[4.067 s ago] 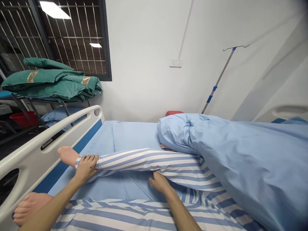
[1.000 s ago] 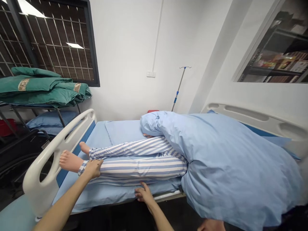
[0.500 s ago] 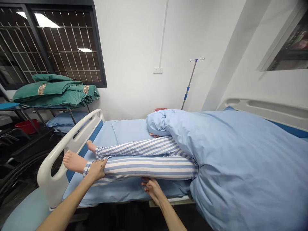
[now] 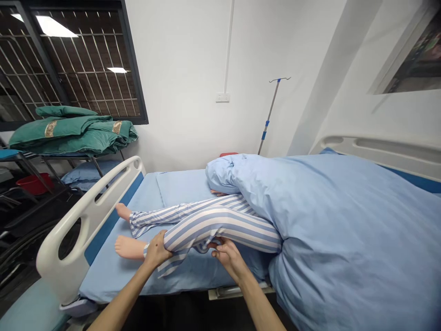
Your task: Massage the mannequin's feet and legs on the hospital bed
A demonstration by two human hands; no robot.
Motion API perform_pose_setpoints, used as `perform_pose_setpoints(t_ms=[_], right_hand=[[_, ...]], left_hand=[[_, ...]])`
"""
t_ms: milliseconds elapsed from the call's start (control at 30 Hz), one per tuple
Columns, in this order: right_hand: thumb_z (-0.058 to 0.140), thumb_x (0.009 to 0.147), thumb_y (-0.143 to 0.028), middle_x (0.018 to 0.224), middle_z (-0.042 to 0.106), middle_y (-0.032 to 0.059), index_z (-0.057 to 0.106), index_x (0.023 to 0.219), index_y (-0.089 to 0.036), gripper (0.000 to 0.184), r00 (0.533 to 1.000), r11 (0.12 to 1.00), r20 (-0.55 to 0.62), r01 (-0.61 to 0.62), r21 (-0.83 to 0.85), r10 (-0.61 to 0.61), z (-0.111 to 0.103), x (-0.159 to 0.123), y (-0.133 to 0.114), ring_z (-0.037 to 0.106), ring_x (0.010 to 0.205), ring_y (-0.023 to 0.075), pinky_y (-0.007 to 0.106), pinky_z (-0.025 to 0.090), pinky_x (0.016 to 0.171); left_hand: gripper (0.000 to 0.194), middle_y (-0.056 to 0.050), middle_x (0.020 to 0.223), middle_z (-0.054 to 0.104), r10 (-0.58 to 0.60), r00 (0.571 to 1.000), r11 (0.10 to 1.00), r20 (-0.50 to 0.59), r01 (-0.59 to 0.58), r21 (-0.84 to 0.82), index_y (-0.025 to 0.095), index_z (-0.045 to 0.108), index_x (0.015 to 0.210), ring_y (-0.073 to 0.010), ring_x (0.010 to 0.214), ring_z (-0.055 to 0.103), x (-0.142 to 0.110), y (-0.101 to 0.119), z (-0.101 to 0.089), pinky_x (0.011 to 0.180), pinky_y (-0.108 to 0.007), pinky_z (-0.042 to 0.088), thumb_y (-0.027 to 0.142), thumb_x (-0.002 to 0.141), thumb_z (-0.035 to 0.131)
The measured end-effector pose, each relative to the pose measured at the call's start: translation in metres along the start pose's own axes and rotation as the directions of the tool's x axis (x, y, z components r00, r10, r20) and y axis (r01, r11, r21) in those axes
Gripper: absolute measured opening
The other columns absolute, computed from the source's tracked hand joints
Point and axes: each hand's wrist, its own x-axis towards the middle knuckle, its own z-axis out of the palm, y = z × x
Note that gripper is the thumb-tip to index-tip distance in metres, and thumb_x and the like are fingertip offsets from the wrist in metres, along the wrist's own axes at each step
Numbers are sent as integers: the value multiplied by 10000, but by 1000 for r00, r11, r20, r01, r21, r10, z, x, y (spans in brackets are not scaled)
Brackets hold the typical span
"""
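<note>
A manikin in blue-and-white striped trousers [image 4: 220, 223] lies on the hospital bed [image 4: 179, 186], its upper body under a light blue quilt [image 4: 327, 216]. My left hand [image 4: 156, 250] is closed around the ankle of the near leg, just above the bare foot [image 4: 128, 247]. My right hand [image 4: 229, 257] cups the underside of that leg's bent knee, fingers curled against the cloth. The near knee is raised off the mattress. The far leg lies flat, its foot [image 4: 122, 211] near the footboard.
A white footboard [image 4: 82, 216] with blue panel closes the bed's left end; a white headboard [image 4: 379, 154] stands at the right. A drip pole [image 4: 270, 115] leans by the wall. Folded green blankets [image 4: 72, 131] lie on a rack at the left, a red basin [image 4: 29, 181] below.
The near leg was flat and straight half a second ago; now its knee is bent and lifted. My left hand slid the ankle towards the body, my right hand moved under the knee.
</note>
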Motion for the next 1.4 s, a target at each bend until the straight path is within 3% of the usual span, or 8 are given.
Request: perform_pose_setpoints(t_ms=[200,367,667,867,1100,1267,1400], right_hand=[[585,652,-185,1046,576,61,589,972,-185,319,999,1000,38,4,-21,-3,-7,-1,-7,571,861,192,264,408,617],[606,653,-203,1066,576,69,585,964,-183,312,1000,1000,2,4,-27,-4,-7,-3,-4,573,865,203,262,409,612],[645,634,-231,1024,605,64,601,915,-181,288,998,1000,-56,-25,18,26,-1,-14,1,589,851,216,265,405,601],[713,558,-243,954,637,54,621,849,-190,310,978,992,-177,-95,86,109,-7,-20,33,604,801,217,268,403,584],[724,502,-149,896,646,24,625,800,-192,317,951,960,-188,-213,179,246,-5,-14,75,610,724,190,257,378,539],[718,511,-158,764,649,6,604,733,-179,251,925,935,-208,-269,233,318,0,-6,108,621,709,191,250,371,542],[719,497,-143,744,658,10,593,692,-173,234,913,920,-220,-281,274,344,7,-4,110,627,707,202,254,370,547]], left_hand=[[604,-54,1078,557,-83,995,995,-49,80,-64,195,409,1121,-219,1010,521,-7,19,32,833,-300,386,201,556,623],[630,-57,1083,567,-51,999,998,-8,51,-36,192,414,1125,-228,1009,527,-9,19,24,819,-297,383,252,545,653],[658,-76,1170,559,84,996,984,40,-89,154,194,453,1163,-264,1059,513,-8,1,-18,871,-335,365,256,530,625],[634,-93,1154,555,214,976,914,32,-212,347,181,466,1169,-273,1062,481,-10,-8,-65,897,-362,337,244,546,568],[616,-108,1078,560,255,964,798,83,-258,545,174,491,1167,-287,978,479,-26,-8,-117,821,-387,340,218,554,544],[625,-129,1030,555,278,954,697,108,-278,661,156,489,1174,-297,925,473,-36,10,-133,775,-403,330,145,549,509],[648,-132,1026,546,261,958,700,122,-274,660,154,476,1182,-296,923,465,-40,14,-133,772,-405,327,143,535,508]])
